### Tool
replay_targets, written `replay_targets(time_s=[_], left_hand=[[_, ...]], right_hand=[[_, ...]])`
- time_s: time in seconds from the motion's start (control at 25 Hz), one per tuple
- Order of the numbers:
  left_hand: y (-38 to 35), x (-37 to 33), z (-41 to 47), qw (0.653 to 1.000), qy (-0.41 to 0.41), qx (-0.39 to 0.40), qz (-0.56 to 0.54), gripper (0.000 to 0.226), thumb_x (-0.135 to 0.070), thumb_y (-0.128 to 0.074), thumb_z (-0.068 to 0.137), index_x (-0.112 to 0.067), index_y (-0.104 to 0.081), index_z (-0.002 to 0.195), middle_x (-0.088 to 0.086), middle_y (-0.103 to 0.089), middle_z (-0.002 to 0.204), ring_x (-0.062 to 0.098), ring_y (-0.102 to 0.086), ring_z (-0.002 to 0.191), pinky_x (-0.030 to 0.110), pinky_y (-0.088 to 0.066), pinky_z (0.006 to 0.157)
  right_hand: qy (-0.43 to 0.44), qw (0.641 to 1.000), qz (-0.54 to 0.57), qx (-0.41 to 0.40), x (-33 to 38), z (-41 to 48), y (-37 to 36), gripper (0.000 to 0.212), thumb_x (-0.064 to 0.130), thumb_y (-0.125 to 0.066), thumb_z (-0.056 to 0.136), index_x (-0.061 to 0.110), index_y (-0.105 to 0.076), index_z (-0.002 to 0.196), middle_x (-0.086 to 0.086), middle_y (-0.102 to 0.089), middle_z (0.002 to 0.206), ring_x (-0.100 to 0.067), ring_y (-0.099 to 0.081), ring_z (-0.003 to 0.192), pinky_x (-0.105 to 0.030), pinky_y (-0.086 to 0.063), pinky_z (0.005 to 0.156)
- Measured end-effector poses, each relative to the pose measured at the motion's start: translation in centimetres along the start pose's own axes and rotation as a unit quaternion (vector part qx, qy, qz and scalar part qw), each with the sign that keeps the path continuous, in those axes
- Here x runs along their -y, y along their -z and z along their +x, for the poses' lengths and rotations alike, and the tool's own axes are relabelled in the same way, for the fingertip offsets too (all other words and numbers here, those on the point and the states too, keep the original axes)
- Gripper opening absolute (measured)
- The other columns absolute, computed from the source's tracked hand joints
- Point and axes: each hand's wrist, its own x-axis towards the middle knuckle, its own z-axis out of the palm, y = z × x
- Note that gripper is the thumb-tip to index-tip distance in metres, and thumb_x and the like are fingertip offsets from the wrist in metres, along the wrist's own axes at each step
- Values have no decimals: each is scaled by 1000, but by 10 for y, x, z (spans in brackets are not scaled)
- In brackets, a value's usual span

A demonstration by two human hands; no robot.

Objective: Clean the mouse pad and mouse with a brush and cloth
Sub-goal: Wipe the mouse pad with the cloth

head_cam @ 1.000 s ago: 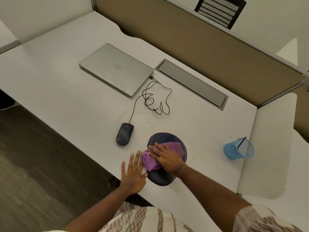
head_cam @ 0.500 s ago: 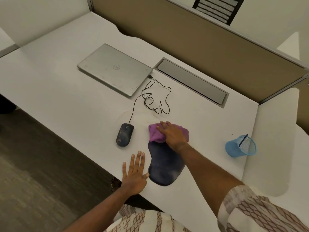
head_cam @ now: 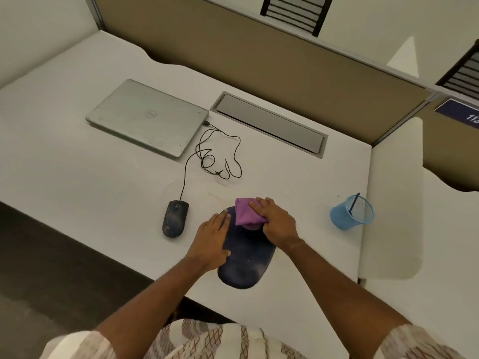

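My left hand (head_cam: 211, 239) has moved onto the dark blue oval mouse pad's (head_cam: 246, 265) left edge, fingers flat; my right hand (head_cam: 276, 220) presses the bunched purple cloth (head_cam: 245, 212) at its far end.

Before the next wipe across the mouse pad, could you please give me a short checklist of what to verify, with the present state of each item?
1. Cloth under the right hand and on the mouse pad: ok, the hand presses the purple cloth on the pad's far end.
2. Pad steadied: ok, the left hand lies flat on its left edge.
3. Mouse out of the wiping path: ok, it sits apart, left of the pad.
4. Mouse cable clear of the pad: ok, coiled farther back near the laptop.
5. Blue cup clear: ok, well to the right.
6. Pad clean: cannot tell, faint pale marks show on its near half.
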Motion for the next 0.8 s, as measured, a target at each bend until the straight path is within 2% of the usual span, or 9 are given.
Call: replay_targets(time_s=[0.08,0.16,0.28,0.48,0.64,0.8], left_hand=[[8,7,20,994,-15,72,86,109,-55,-69,83,-18,1,159,3,2,167,27,-3,153,47,-8,123],[2,13,24,987,-20,100,126,118,-61,-71,78,-18,4,159,3,3,167,27,-4,153,49,-6,122],[-6,16,25,982,4,99,158,121,-67,-69,76,-21,6,159,-1,7,167,23,-2,154,53,-1,122],[-3,11,27,975,34,117,185,122,-72,-66,76,-21,9,158,-2,13,167,23,1,154,55,1,122],[-2,6,26,973,42,117,195,122,-70,-66,77,-19,9,158,-1,10,167,25,-1,154,55,-1,122],[0,0,27,970,52,119,206,121,-68,-68,78,-17,9,158,0,7,167,26,-2,154,54,-1,122]], right_hand=[[22,998,-22,52,8,9,-9,73,0,-46,91,33,-26,154,2,-21,162,-22,-15,149,-31,-10,121],[20,995,-45,83,9,13,-20,72,2,-45,94,30,-20,155,-3,-18,162,-25,-17,149,-33,-10,123],[15,991,-93,92,4,15,-27,68,9,-44,99,28,-12,156,-4,-13,163,-27,-14,150,-39,-10,123],[39,982,-143,114,-13,-7,-34,69,11,-40,101,34,-5,156,4,3,165,-24,4,151,-39,3,123],[72,975,-170,125,-34,-55,-45,61,22,-35,106,34,-1,155,6,5,164,-23,5,151,-39,7,122],[89,974,-171,118,-45,-110,-58,66,13,-36,105,36,0,154,8,7,164,-24,7,151,-36,15,114]])
